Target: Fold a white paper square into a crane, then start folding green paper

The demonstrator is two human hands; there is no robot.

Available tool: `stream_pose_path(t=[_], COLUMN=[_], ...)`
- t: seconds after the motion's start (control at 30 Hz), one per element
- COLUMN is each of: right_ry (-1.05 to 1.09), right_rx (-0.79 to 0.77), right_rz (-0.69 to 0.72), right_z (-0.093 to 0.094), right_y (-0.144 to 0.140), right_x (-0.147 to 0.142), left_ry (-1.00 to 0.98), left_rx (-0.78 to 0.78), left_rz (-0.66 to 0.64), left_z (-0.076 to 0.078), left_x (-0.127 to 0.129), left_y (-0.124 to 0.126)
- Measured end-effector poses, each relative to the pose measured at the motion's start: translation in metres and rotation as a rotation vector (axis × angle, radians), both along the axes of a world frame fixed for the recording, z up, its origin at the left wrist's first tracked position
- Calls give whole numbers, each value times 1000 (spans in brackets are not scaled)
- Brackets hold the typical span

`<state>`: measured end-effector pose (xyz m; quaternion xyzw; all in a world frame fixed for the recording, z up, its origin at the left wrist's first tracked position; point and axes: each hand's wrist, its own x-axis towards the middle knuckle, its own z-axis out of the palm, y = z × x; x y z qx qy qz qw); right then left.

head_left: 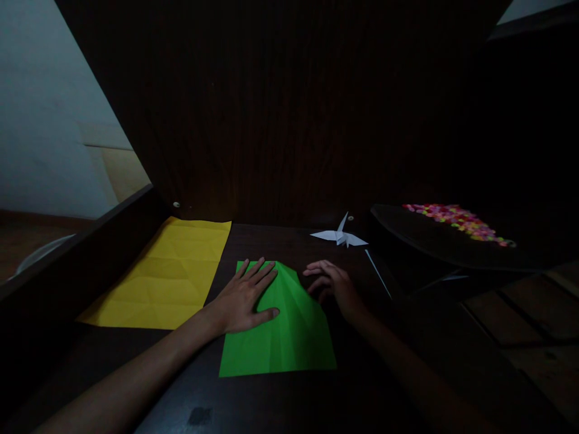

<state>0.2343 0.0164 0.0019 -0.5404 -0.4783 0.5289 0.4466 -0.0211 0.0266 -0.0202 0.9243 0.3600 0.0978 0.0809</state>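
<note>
A green sheet of paper point(296, 343) with crease lines lies on the dark tabletop point(181, 374), its upper right corner folded or raised. Flat on its upper left part rests my left hand point(251, 295), fingers spread. Just off the sheet's right edge hovers my right hand point(332, 286), its fingers loosely bent and apart, with nothing seen in them. To the left lies a creased yellow sheet of paper point(167, 271). Behind my right hand sits a white folded paper crane point(340, 237).
A thin white strip point(378, 273) lies right of the crane. Further right, a dark surface point(425, 241) carries a pile of small pink and yellow pieces point(465, 223). A dark wooden panel point(271, 120) rises at the back, and a raised ledge point(90, 247) borders the left.
</note>
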Motion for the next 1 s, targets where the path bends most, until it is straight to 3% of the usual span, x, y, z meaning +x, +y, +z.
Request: stream_pose_path(t=[0.17, 0.3, 0.53, 0.67, 0.83, 1.0], right_ry=[-212, -307, -60, 103, -106, -102], right_rx=[85, 165, 9, -87, 121, 153], right_rz=[173, 147, -41, 83, 184, 249], right_z=[-1, -1, 8, 7, 2, -4], right_y=[-4, -2, 1, -2, -7, -11], right_x=[4, 3, 5, 3, -2, -5], left_ry=[-4, 5, -82, -114, -114, -173], left_rx=[-9, -29, 5, 72, 75, -20], left_rz=[2, -17, 32, 87, 166, 82], left_z=[0, 4, 6, 6, 13, 17], left_x=[0, -1, 4, 8, 9, 3], left_y=[0, 0, -5, -9, -12, -10])
